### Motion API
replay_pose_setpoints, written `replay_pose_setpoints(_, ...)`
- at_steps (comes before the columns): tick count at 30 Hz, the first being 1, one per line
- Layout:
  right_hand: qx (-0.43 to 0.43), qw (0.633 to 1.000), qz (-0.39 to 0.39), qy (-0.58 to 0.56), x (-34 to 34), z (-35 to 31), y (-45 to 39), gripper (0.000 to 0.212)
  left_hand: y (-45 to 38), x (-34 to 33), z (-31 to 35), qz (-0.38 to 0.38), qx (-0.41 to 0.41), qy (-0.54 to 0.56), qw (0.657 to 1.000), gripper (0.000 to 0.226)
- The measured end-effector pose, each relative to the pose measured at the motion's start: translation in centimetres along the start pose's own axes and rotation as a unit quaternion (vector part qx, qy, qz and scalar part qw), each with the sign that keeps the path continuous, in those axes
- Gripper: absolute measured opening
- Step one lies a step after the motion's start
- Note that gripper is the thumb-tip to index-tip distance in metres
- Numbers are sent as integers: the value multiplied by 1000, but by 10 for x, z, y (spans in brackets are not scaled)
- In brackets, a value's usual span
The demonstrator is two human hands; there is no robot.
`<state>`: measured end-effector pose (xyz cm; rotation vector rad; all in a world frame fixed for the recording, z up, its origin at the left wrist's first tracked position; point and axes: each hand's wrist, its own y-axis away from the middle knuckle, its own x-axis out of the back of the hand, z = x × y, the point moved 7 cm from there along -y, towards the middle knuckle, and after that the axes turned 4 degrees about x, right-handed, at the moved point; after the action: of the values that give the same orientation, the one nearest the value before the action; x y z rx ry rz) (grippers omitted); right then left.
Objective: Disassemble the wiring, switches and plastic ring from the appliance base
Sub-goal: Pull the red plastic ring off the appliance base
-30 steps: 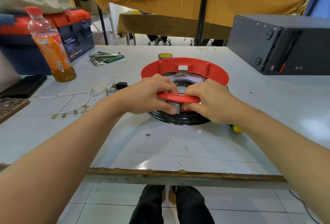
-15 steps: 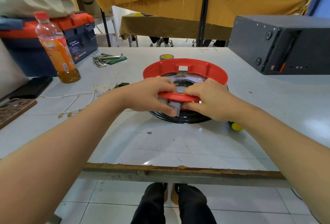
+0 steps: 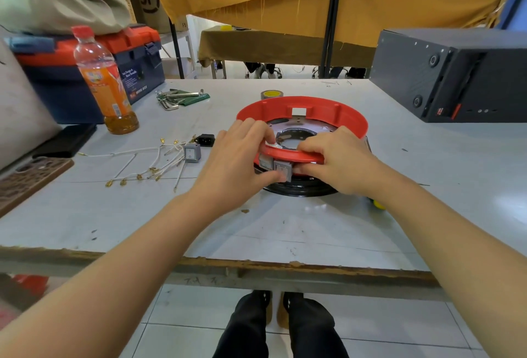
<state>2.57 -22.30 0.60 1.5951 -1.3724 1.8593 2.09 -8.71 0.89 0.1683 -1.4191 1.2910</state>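
A red plastic ring [image 3: 328,106] sits on the round black appliance base [image 3: 302,188] in the middle of the table. A grey rocker switch [image 3: 282,170] sticks out of the ring's near wall. My left hand [image 3: 236,158] grips the ring's near rim, thumb under the switch. My right hand [image 3: 339,160] holds the rim just right of the switch, fingers pressing at it. To the left lie loose white wires [image 3: 148,163] with brass terminals, a second grey switch [image 3: 191,153] and a black power socket [image 3: 206,139].
An orange drink bottle [image 3: 104,81] and a blue-red toolbox [image 3: 85,72] stand at the back left, hex keys [image 3: 174,98] beside them. A black computer case [image 3: 456,75] fills the back right. Tape roll [image 3: 271,94] behind the ring. A yellow tool tip [image 3: 379,204] peeks under my right wrist.
Both hands keep their hold at the ring's near rim. The grey switch now protrudes a little more from the ring. The view has shifted slightly.
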Motion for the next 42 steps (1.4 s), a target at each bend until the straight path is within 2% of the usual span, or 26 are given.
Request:
replay_pose_setpoints(4,-11,1000,-2,-12,-1,0,0,12,16,-3,4,49,20,29,998,29)
replay_pose_setpoints(9,-23,999,-5,-28,0,0,-1,12,25,-8,4,80,86,103,988,23)
replay_pose_setpoints(15,-30,998,-16,-49,2,-1,-1,19,24,-13,6,88,143,117,979,35)
replay_pose_setpoints(20,-31,998,-37,-33,-1,-1,-2,19,26,-9,7,82,133,107,982,27)
replay_pose_setpoints(25,-32,999,-27,-22,-2,0,-2,18,32,6,-15,10,122,122,985,18)
replay_pose_setpoints(28,-25,999,-18,-9,-1,-2,-1,18,37,23,-59,26,201,89,975,18)
replay_pose_setpoints(30,-20,1000,-20,8,-2,-4,-1,27,41,27,-86,25,256,56,965,21)
replay_pose_setpoints(33,-3,999,-19,26,1,-6,-1,27,45,24,-111,11,302,31,953,24)
replay_pose_setpoints(38,-13,999,-13,41,7,-8,-3,21,37,16,-121,10,311,-6,950,29)
replay_pose_setpoints(42,-43,998,-46,6,3,-11,-9,35,33,10,-122,-15,309,-54,949,35)
